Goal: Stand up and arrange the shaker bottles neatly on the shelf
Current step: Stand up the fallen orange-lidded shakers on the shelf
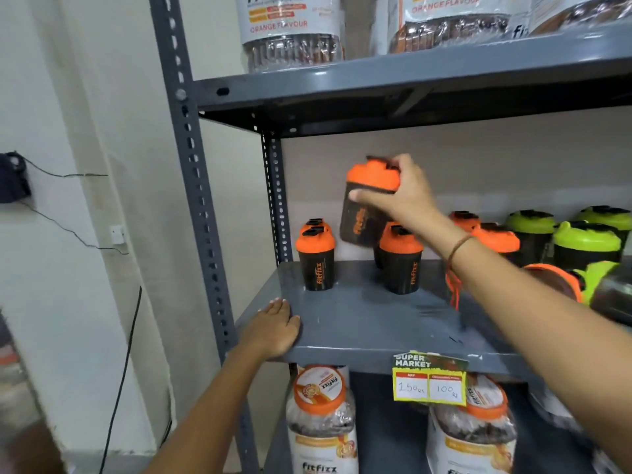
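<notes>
My right hand [402,196] grips a black shaker bottle with an orange lid [364,213], held tilted in the air above the grey middle shelf [369,323]. Below it, two orange-lidded shakers stand upright at the left [315,261] and another pair near the middle [400,261]. More orange-lidded shakers [492,236] and green-lidded ones [586,241] stand to the right. Partly behind my right forearm, a shaker [554,280] lies on its side. My left hand [273,328] rests flat on the shelf's front left corner, holding nothing.
The upper shelf [410,83] carries large jars with orange-flavour labels. More such jars with orange lids [319,401] sit on the lower shelf. A yellow price tag [429,381] hangs from the middle shelf's front edge. The slotted upright post [195,200] stands at the left, beside a white wall with cables.
</notes>
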Demonstrator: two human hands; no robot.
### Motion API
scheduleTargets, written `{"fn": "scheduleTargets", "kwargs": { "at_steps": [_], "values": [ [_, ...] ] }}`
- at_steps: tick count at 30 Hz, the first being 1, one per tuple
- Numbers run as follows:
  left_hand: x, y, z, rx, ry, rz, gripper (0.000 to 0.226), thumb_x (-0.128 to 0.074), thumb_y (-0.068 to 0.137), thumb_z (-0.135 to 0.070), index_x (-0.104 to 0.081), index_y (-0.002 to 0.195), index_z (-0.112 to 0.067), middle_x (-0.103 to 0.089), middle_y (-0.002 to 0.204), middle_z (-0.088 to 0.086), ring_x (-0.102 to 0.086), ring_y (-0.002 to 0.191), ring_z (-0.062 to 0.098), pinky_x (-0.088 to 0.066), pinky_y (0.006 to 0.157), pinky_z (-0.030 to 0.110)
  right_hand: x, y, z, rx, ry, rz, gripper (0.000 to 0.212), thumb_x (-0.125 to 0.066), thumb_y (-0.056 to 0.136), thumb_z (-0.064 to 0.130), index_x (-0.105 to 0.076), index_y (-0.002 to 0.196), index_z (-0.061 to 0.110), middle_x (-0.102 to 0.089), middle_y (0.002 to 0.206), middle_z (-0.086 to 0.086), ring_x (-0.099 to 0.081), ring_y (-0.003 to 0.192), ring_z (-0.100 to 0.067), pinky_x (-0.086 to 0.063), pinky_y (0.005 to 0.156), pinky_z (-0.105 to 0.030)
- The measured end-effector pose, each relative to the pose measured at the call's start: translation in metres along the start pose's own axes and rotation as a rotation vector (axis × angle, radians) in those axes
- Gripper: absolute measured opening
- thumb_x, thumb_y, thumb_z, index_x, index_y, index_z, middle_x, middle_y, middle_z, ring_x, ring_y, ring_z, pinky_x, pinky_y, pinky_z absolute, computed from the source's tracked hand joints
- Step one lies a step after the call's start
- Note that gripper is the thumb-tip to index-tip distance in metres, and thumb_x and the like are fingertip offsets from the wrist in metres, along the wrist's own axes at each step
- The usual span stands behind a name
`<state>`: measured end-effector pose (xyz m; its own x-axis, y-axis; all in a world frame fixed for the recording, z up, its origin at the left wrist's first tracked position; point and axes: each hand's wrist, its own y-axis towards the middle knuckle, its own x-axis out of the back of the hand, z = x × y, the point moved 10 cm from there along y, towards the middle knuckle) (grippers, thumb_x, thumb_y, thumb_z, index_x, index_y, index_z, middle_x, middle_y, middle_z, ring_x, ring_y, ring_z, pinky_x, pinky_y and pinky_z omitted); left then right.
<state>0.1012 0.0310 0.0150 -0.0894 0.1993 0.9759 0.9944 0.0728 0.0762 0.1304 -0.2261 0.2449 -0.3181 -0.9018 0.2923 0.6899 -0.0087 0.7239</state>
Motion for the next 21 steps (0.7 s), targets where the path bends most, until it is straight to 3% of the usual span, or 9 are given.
{"fn": "scheduleTargets", "kwargs": {
  "at_steps": [6,10,15,21],
  "values": [
    [0.003,-0.006,0.000,-0.014,0.036,-0.055,0.063,-0.014,0.099,-0.043,-0.012,0.153,-0.010,-0.011,0.162,0.008,-0.010,0.150,0.018,-0.006,0.120,0.035,-0.080,-0.075,-0.010,0.023,-0.005,0.204,0.080,-0.086,0.058,0.055,-0.046,0.122,0.029,-0.045,0.119,0.005,-0.048,0.110,-0.013,-0.037,0.089,-0.024],
    [0.004,-0.008,-0.002,-0.023,0.034,-0.053,0.063,-0.014,0.099,-0.041,-0.012,0.153,-0.009,-0.011,0.162,0.009,-0.010,0.149,0.019,-0.006,0.120,0.035,-0.115,-0.102,-0.017,0.036,-0.011,0.273,0.083,-0.087,0.058,0.052,-0.044,0.127,0.031,-0.044,0.125,0.005,-0.048,0.111,-0.014,-0.046,0.093,-0.034],
    [0.007,-0.010,-0.004,-0.029,0.042,-0.055,0.061,-0.013,0.099,-0.038,-0.012,0.153,-0.009,-0.012,0.162,0.010,-0.010,0.150,0.019,-0.005,0.120,0.035,-0.129,-0.108,-0.015,0.063,-0.038,0.285,0.086,-0.085,0.060,0.052,-0.039,0.130,0.032,-0.040,0.133,0.005,-0.044,0.117,-0.014,-0.046,0.098,-0.045],
    [0.008,-0.010,-0.006,-0.057,0.041,-0.062,0.060,-0.014,0.099,-0.036,-0.015,0.152,-0.008,-0.015,0.161,0.010,-0.013,0.149,0.019,-0.009,0.121,0.037,-0.132,-0.108,-0.019,0.070,0.006,0.341,0.086,-0.087,0.065,0.043,-0.037,0.134,0.030,-0.037,0.139,0.000,-0.045,0.124,-0.021,-0.046,0.102,-0.045]
  ]
}}
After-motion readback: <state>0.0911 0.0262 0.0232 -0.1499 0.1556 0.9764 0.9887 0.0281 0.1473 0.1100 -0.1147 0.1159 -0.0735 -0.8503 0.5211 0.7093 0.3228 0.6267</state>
